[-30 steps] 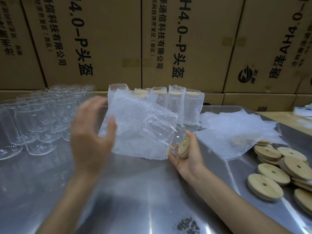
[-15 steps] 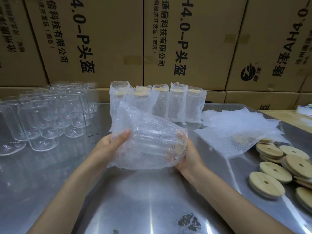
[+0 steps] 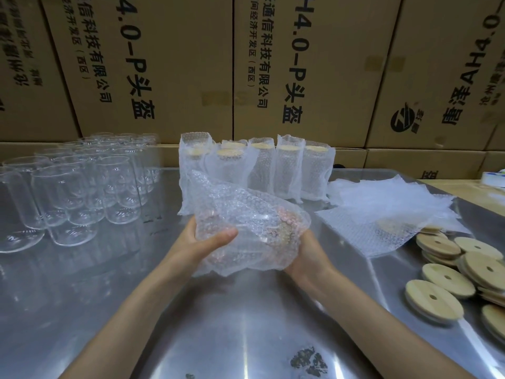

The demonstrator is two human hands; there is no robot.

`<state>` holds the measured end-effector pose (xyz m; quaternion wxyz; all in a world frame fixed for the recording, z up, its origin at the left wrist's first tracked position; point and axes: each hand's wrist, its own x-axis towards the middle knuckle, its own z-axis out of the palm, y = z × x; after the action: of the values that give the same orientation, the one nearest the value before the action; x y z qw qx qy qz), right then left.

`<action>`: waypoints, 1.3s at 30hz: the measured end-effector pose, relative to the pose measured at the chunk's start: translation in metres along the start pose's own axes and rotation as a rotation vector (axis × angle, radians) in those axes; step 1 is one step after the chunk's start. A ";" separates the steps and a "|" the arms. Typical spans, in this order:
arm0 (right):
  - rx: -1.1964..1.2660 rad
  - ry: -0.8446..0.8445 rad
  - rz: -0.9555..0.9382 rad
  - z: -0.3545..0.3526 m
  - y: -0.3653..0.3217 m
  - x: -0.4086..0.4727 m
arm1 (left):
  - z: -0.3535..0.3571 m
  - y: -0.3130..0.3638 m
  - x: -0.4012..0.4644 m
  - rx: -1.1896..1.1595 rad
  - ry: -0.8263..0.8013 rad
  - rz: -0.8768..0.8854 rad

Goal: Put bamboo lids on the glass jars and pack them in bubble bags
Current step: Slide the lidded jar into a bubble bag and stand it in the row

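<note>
A glass jar with a bamboo lid lies on its side inside a bubble bag (image 3: 246, 222), held above the steel table (image 3: 218, 324). My left hand (image 3: 202, 242) grips the bag's left end, thumb across its front. My right hand (image 3: 306, 253) cups the right end, where the lid shows faintly through the plastic. Several bagged, lidded jars (image 3: 273, 168) stand upright behind. Bare glass jars (image 3: 76, 187) crowd the left side. Loose bamboo lids (image 3: 448, 272) lie at the right, beside a stack of flat bubble bags (image 3: 382, 214).
Brown printed cardboard boxes (image 3: 273, 64) form a wall right behind the table. A dark stain (image 3: 308, 361) marks the steel near the front edge. A white tape roll (image 3: 494, 179) sits at the far right on a wooden surface.
My left hand came in from the air and took hold of the bag. The bag now covers the jar fully and has tilted, its left end higher.
</note>
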<state>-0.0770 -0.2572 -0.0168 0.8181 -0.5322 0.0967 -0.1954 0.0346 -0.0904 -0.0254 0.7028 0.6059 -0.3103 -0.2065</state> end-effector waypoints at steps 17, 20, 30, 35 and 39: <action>-0.207 -0.395 0.056 0.028 0.029 -0.018 | 0.038 -0.001 -0.005 -0.500 0.071 -0.039; -0.060 -0.296 0.045 0.026 0.019 -0.020 | 0.049 -0.010 -0.004 -0.343 0.088 0.088; 0.172 -0.196 -0.106 0.013 -0.012 -0.017 | 0.044 -0.010 -0.005 -0.248 -0.149 0.122; 0.067 -0.116 -0.248 0.006 -0.023 -0.016 | 0.038 -0.010 -0.008 -0.079 -0.258 -0.005; -0.100 -0.102 -0.407 0.005 -0.028 -0.016 | 0.034 -0.001 -0.009 0.009 -0.245 0.046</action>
<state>-0.0952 -0.2565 0.0100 0.7380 -0.5900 -0.0448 -0.3243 0.0047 -0.1092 -0.0258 0.6613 0.5721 -0.4089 -0.2613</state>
